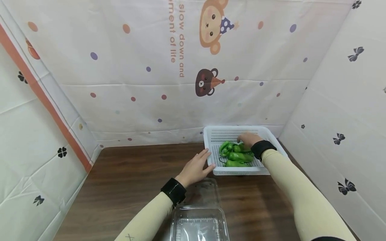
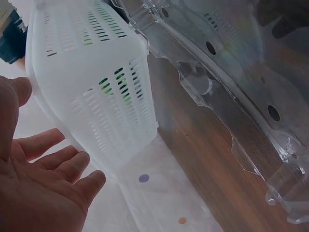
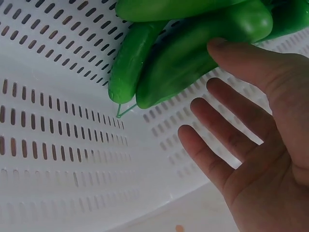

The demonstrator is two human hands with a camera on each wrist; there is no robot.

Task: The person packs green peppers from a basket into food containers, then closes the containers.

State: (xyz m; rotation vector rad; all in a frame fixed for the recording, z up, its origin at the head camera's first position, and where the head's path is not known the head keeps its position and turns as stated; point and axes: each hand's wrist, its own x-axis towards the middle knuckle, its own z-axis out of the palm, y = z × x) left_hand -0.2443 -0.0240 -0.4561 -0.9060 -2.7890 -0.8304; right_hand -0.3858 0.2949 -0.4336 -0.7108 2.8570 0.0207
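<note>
A white perforated plastic basket (image 1: 241,171) holds several green peppers (image 1: 238,156). At its left rim my left hand (image 1: 193,169) lies with fingers spread, the fingertips at the basket's edge. In the left wrist view, the fingers of that hand (image 2: 46,179) are extended along the basket's outer side (image 2: 96,67). Inside the basket my right hand (image 1: 249,139) reaches over the peppers. The right wrist view has this hand (image 3: 256,145) with fingers loosely extended; its thumb tip overlaps a green pepper (image 3: 193,58), and whether it touches cannot be told.
A clear plastic container (image 1: 197,227) stands at the table's front, its transparent lid (image 1: 205,194) spread behind it toward the basket. Brown wood-look table (image 1: 135,177) extends to the left. Printed cloth walls (image 1: 135,110) close off the back and both sides.
</note>
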